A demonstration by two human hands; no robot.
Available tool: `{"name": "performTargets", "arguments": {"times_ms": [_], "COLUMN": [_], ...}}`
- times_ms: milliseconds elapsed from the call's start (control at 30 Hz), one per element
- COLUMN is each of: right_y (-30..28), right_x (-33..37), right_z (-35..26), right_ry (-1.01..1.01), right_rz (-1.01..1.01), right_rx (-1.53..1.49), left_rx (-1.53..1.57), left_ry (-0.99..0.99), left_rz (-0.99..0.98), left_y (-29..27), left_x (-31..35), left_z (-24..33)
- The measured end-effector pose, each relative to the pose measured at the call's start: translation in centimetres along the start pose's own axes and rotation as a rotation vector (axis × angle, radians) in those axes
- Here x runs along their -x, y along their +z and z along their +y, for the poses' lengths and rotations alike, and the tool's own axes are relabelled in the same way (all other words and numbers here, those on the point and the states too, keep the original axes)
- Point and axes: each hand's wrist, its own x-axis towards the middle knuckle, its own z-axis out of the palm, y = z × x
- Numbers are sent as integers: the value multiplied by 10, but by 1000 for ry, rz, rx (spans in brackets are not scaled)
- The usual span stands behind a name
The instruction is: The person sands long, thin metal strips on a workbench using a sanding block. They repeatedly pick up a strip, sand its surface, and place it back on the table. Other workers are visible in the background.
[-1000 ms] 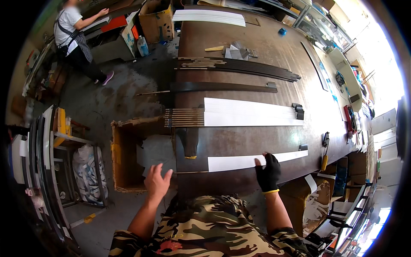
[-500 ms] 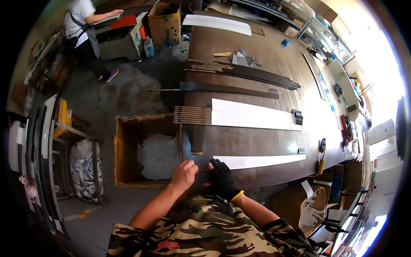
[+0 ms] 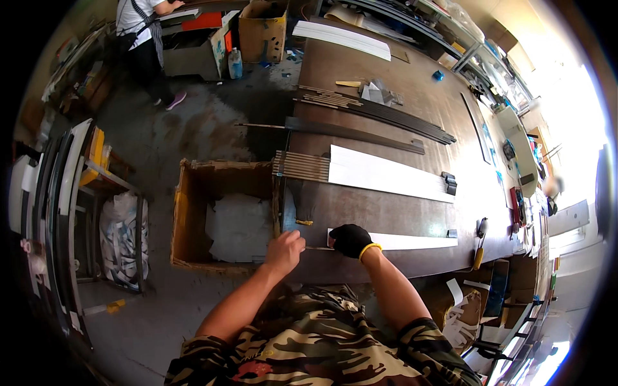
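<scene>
White strip (image 3: 412, 241) lies along the near edge of the long brown workbench (image 3: 386, 212), its left end just under the person's gloved hand. Going by size: the workbench runs away from the person and carries a wider white panel (image 3: 386, 175) further in, with a bundle of thin wooden slats (image 3: 301, 166) sticking out from under its left end, and long dark metal bars (image 3: 373, 116) beyond that. An open cardboard box (image 3: 219, 219) stands on the floor against the bench's left end, with crumpled white sheet inside, likely placed there to catch offcuts or waste. Further off, another person (image 3: 145, 38) works at a separate bench.

The right hand (image 3: 351, 239), in a black glove with a yellow cuff, presses flat-knuckled on the strip's left end, apparently to pin it down; its fingers are curled, but whether they grasp anything cannot be told. The bare left hand (image 3: 285, 252) sits just beside it at the bench edge, fingers closed as if pinching something thin, though nothing clear shows in it. A yellow-handled tool (image 3: 478, 252) lies near the strip's far end.
</scene>
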Motion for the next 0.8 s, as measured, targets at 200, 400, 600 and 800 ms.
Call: {"name": "performTargets", "arguments": {"times_ms": [200, 400, 600, 800], "right_y": [6, 4, 5, 37], "right_x": [0, 37, 333, 773], "right_z": [-9, 84, 371, 490], "right_ry": [-57, 277, 621, 1565], "right_rz": [21, 146, 791, 1152], "right_rx": [166, -1332, -729, -158], "left_rx": [2, -83, -184, -491], "left_ry": [56, 38, -46, -18], "left_rz": [29, -66, -148, -379], "left_y": [7, -6, -10, -6], "left_x": [-1, -11, -16, -30], "left_z": [-2, 17, 36, 37]}}
